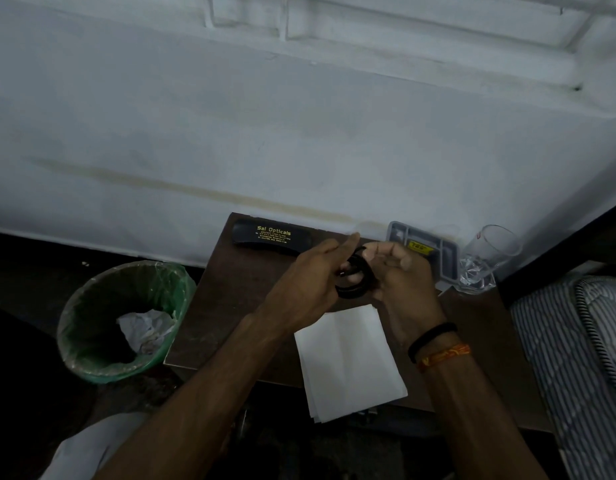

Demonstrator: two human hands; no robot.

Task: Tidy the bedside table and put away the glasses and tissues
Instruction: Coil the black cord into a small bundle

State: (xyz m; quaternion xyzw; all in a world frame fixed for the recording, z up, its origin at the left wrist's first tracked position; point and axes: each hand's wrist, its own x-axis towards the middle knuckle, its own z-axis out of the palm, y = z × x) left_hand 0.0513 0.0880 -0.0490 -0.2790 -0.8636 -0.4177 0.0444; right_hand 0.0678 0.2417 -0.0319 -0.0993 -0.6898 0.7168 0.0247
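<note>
While both hands work above the counter, the following conditions and hazards apply.

Left fingers: the left hand has its lower fingers curled on the left side of the black-framed glasses; the index finger points out straight toward the wall.
Right fingers: the right hand curls round the right side of the glasses, thumb and fingers closed on the frame.
Glasses position: held in the air between the two hands, above the counter, apparently being folded; hinge state is too dark to tell.
Hazard, frame: forcing a temple against its hinge could bend or snap it; smearing the lenses is likely if fingertips slide onto them.
Hazard, drop: a slip during folding would let the glasses fall onto the counter or the tissues below.
Glasses case: black, lettered "Sai Opticals", lying closed at the back of the counter near the wall. It must be opened, so one hand has to release; a one-handed hold raises the drop risk.
Folded tissues: white stack at the front edge, overhanging it; a sleeve or forearm could sweep them to the floor.
Drinking glass: clear, at the right rear corner, beside the grey tray; a wide right elbow movement could topple it.
Waste bin: green-lined, left of the counter, holding crumpled paper.
</note>
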